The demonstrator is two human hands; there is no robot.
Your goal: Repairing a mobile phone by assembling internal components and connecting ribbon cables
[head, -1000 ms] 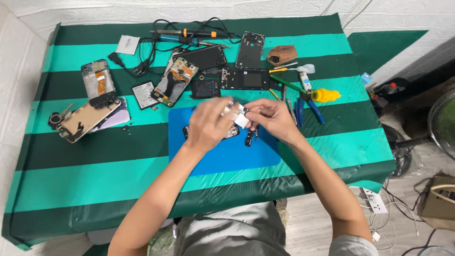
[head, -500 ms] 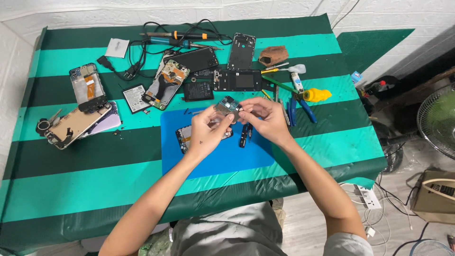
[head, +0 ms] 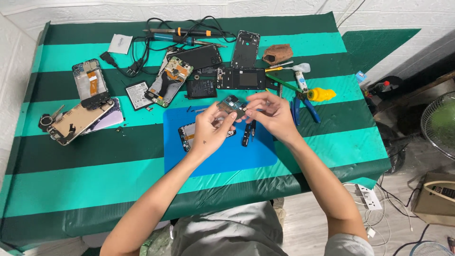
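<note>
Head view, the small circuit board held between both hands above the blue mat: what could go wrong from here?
1. The circuit board is pinched only at its edges by the left hand and right hand; a slip could drop it onto the blue mat.
2. An opened phone and a dark tool lie directly beneath, so a falling board might strike them.

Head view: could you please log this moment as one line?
left hand: holds circuit board | right hand: pinches board edge | below: blue mat | nearby: pliers
</note>
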